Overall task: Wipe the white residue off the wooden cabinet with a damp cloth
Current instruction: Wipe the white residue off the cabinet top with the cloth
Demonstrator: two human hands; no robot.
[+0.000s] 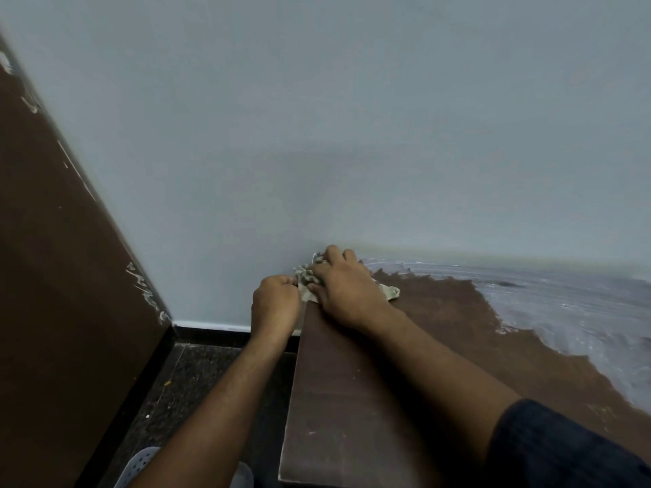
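Note:
The brown wooden cabinet top [405,364] runs from the lower middle to the right. White residue [570,311] covers its far right part in smeared streaks. A crumpled greyish cloth [305,280] lies at the cabinet's far left corner, against the wall. My right hand [347,288] lies on top of the cloth, fingers spread over it and pressing it down. My left hand [274,302] is just off the cabinet's left edge, fingers curled, pinching the cloth's left end.
A pale grey wall [317,135] rises behind the cabinet. A tall brown panel [53,276] with white smears along its edge stands at the left. Dark speckled floor [197,382] lies between them. A white perforated plastic object [141,464] sits at the bottom.

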